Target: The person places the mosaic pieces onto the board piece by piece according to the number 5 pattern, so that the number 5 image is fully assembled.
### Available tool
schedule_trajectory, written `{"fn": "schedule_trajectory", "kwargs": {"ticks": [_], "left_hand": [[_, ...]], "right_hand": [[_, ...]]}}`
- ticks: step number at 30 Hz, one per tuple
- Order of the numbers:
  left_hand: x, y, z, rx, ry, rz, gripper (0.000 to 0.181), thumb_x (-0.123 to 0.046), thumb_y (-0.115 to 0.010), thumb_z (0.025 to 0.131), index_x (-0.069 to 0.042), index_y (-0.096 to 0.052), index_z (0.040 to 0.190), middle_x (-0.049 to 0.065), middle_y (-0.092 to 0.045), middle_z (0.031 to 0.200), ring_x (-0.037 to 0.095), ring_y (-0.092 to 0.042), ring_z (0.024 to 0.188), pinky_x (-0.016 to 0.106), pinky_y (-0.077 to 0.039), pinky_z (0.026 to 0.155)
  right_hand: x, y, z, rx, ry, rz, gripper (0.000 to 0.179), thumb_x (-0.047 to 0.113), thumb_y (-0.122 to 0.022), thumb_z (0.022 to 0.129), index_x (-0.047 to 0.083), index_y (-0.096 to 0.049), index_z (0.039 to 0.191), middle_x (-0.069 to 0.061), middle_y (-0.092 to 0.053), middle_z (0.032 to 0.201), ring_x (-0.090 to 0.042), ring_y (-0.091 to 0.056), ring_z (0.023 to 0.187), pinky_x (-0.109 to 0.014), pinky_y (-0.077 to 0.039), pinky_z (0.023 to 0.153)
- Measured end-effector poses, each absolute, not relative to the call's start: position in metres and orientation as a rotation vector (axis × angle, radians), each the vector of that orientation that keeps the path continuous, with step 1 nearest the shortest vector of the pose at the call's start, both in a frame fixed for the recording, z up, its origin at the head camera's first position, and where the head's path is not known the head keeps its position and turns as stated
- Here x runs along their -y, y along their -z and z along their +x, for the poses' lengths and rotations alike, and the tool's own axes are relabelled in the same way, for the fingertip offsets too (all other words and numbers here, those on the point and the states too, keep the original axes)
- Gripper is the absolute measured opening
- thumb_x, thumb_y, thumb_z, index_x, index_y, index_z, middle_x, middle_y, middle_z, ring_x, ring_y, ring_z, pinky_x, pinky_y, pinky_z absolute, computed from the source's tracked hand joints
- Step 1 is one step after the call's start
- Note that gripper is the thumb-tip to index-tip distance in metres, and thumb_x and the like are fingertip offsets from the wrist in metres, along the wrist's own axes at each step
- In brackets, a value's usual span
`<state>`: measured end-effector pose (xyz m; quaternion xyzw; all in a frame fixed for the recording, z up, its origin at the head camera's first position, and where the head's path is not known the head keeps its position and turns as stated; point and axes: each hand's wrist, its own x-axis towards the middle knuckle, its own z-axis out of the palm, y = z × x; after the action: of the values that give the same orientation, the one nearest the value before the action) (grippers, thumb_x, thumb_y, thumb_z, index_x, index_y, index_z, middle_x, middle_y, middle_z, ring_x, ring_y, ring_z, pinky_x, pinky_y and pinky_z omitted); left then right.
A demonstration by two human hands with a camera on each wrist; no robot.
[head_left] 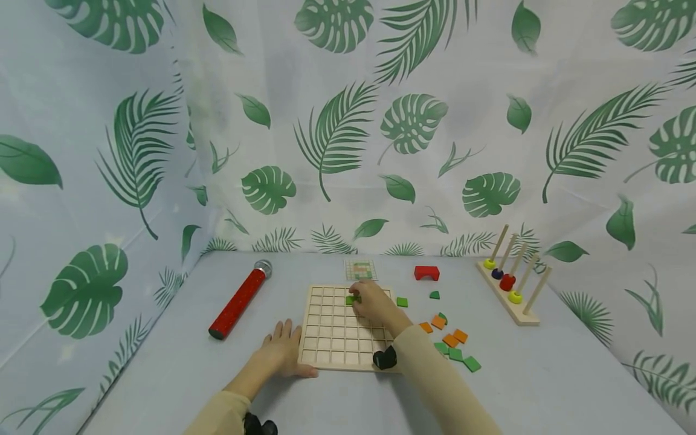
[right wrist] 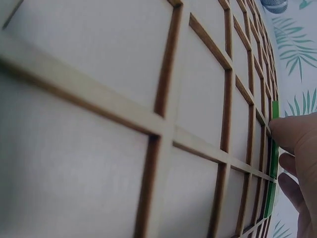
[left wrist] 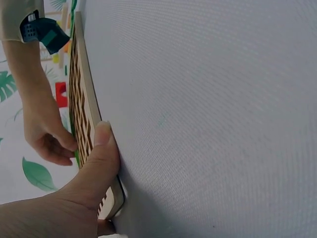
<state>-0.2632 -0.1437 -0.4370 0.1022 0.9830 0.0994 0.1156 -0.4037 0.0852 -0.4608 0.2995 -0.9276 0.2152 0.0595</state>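
Observation:
A square wooden grid board (head_left: 330, 329) lies on the table. My left hand (head_left: 283, 350) rests at its near left corner, fingers straight along the left side, thumb against the front edge, as the left wrist view shows. Over the far rows, my right hand (head_left: 375, 305) has its fingers curled and its fingertips at a green tile (right wrist: 274, 158). Another green tile (head_left: 350, 300) sits in a cell just left of those fingertips. The right wrist view shows the thumb right at the green pieces, with the palm side partly hidden.
Behind the board lies a pattern card (head_left: 360, 270). Right of it are a red arch block (head_left: 426, 273), orange tiles (head_left: 450, 341), green tiles (head_left: 455, 354) and a peg stand (head_left: 513, 302) with coloured rings. A red tube (head_left: 238, 304) with a silver end lies to the left.

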Motion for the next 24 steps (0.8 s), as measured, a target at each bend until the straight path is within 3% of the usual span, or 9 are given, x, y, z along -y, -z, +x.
{"fn": "schedule_trajectory", "kwargs": {"ticks": [10, 16, 24], "left_hand": [[0.139, 0.441, -0.265, -2.87, -0.298, 0.301, 0.104, -0.059, -0.074, 0.07, 0.009, -0.034, 0.139, 0.032, -0.024, 0.145, 0.048, -0.021, 0.134, 0.061, -0.025, 0.103], [0.141, 0.443, -0.268, -2.864, -0.283, 0.3, 0.106, -0.061, -0.072, 0.071, 0.008, -0.033, 0.14, 0.033, -0.023, 0.146, 0.049, -0.019, 0.134, 0.062, -0.023, 0.103], [0.141, 0.438, -0.264, -2.864, -0.271, 0.292, 0.102, -0.056, -0.075, 0.071, 0.009, -0.035, 0.138, 0.033, -0.025, 0.144, 0.049, -0.021, 0.133, 0.062, -0.025, 0.103]], "right_hand": [[-0.093, 0.46, -0.398, 2.815, -0.752, 0.761, 0.028, 0.007, -0.065, 0.087, -0.002, -0.062, 0.113, -0.012, -0.062, 0.106, -0.029, -0.055, 0.105, -0.039, -0.049, 0.083], [-0.108, 0.453, -0.397, 2.709, -0.693, 0.705, 0.017, 0.003, -0.061, 0.089, -0.004, -0.064, 0.104, -0.013, -0.062, 0.097, -0.03, -0.057, 0.095, -0.039, -0.05, 0.077], [-0.146, 0.452, -0.4, 2.787, -0.635, 0.358, 0.017, 0.004, -0.06, 0.089, -0.003, -0.065, 0.104, -0.012, -0.06, 0.095, -0.027, -0.058, 0.09, -0.04, -0.051, 0.078]]}}
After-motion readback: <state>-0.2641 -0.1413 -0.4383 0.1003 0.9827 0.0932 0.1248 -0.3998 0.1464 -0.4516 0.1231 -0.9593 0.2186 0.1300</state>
